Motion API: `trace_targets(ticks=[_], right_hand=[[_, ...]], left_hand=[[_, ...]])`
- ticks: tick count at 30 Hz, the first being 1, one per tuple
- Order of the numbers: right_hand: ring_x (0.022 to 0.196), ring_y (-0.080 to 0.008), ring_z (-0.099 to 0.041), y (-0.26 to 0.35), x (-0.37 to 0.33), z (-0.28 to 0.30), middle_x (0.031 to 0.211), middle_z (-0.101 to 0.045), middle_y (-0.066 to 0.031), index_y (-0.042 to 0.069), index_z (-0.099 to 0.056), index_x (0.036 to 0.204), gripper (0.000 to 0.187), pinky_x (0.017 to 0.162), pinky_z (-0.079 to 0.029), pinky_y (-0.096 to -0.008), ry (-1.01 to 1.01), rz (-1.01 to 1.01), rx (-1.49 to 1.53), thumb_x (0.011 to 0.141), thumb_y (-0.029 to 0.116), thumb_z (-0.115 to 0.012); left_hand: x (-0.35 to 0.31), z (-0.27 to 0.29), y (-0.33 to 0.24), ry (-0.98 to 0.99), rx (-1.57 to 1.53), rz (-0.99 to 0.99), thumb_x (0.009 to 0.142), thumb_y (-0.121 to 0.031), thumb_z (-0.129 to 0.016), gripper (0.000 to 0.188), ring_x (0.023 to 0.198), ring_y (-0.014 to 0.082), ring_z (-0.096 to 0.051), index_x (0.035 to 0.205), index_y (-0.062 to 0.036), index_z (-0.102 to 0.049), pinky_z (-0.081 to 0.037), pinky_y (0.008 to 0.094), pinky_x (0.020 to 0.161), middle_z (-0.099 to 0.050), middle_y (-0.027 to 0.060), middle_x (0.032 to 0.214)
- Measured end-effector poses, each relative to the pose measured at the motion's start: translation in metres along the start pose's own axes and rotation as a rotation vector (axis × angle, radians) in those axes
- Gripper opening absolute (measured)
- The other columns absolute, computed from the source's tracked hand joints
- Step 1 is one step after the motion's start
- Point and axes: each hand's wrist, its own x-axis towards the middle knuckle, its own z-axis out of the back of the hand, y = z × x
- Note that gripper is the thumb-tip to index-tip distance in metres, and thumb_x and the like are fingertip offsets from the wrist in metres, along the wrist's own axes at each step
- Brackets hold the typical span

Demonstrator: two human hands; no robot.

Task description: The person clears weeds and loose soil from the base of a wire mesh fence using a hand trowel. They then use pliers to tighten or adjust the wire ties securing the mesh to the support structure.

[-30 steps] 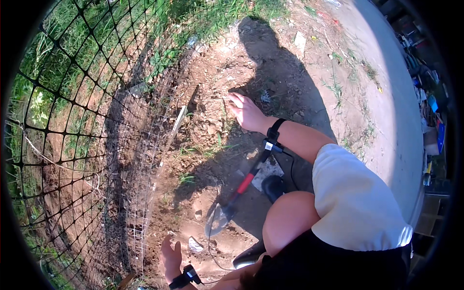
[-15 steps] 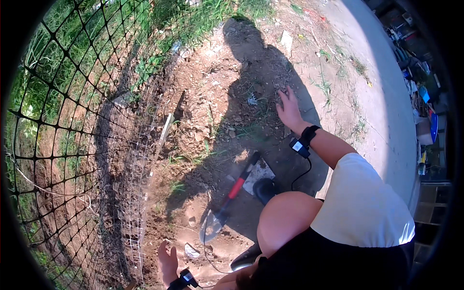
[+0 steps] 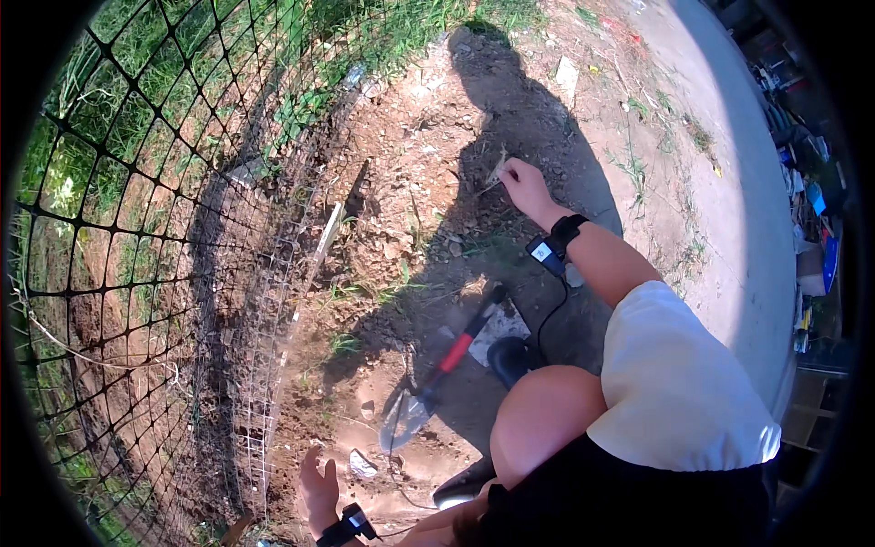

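Observation:
My right hand [image 3: 526, 189] is stretched out over the shaded soil, its fingers pinched on a small pale straggly scrap [image 3: 497, 171] that looks like a dry weed; its exact kind is unclear. Low in the picture, my left hand [image 3: 319, 488] hovers with its fingers apart and nothing in them. Just right of it, a whitish stone [image 3: 362, 464] lies on the soil. Between my two hands rests a small shovel with a black and red handle [image 3: 456, 352] and a grey metal blade [image 3: 406, 420]. The handle lies partly over a flat pale slab [image 3: 499, 330].
Black plastic netting [image 3: 109, 242] runs down the left, with grass [image 3: 301, 55] behind it. A pale wooden strip [image 3: 328, 234] lies along the net's foot. My dark shoe [image 3: 509, 359] stands beside the slab. A concrete path [image 3: 752, 228] and piled goods [image 3: 811, 196] lie right.
My right hand has moved slightly left, and its spread fingers have closed on the pale scrap. My left hand has hardly moved. The view has shifted a little.

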Motion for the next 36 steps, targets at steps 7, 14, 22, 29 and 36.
trace_targets(ticks=[7,14,22,29,36], right_hand=[[0.072,-0.035,-0.058,-0.001,-0.047,0.045,0.074,-0.06,-0.0174,0.001,-0.059,0.08,0.017,0.065,-0.045,-0.0417,0.373,-0.017,-0.197,0.081,0.017,-0.059],[0.071,-0.0366,-0.057,0.043,-0.082,0.075,0.073,-0.056,-0.0174,0.0,-0.055,0.075,0.019,0.065,-0.044,-0.0447,0.549,0.325,-0.363,0.083,0.016,-0.056],[0.069,-0.0382,-0.053,0.111,-0.064,0.117,0.069,-0.052,-0.0175,0.0,-0.052,0.073,0.018,0.062,-0.042,-0.0453,0.61,0.384,-0.465,0.083,0.014,-0.055],[0.068,-0.0382,-0.053,0.104,-0.073,0.13,0.069,-0.053,-0.0185,0.0,-0.052,0.073,0.015,0.061,-0.042,-0.0447,0.6,0.318,-0.447,0.082,0.011,-0.056],[0.082,-0.0379,-0.06,-0.049,-0.08,0.258,0.097,-0.061,-0.0225,0.0,-0.058,0.104,0.024,0.069,-0.049,-0.0433,0.468,-0.055,-0.955,0.083,0.013,-0.058]], left_hand=[[0.014,-0.006,0.014,0.01,-0.038,-0.026,0.082,-0.018,-0.062,0.045,0.101,0.03,-0.056,0.123,-0.0025,-0.051,-0.044,0.0384,0.087,-0.056,0.018,0.117],[0.024,-0.004,0.004,0.021,-0.004,-0.134,0.084,-0.019,-0.06,0.044,0.107,0.0314,-0.054,0.124,-0.0033,-0.05,-0.044,0.0388,0.089,-0.055,0.0185,0.12],[0.003,0.0,0.03,0.004,-0.033,-0.1,0.083,-0.016,-0.06,0.043,0.11,0.0333,-0.052,0.124,-0.0031,-0.05,-0.042,0.039,0.093,-0.054,0.0183,0.122],[-0.004,0.001,0.03,-0.001,-0.127,0.011,0.083,-0.016,-0.06,0.044,0.112,0.0327,-0.052,0.124,-0.0025,-0.05,-0.042,0.0387,0.094,-0.054,0.0181,0.123],[0.022,-0.016,0.046,0.073,-0.063,0.005,0.083,-0.018,-0.061,0.043,0.115,0.0349,-0.049,0.122,-0.0021,-0.051,-0.038,0.0409,0.098,-0.053,0.02,0.122]])
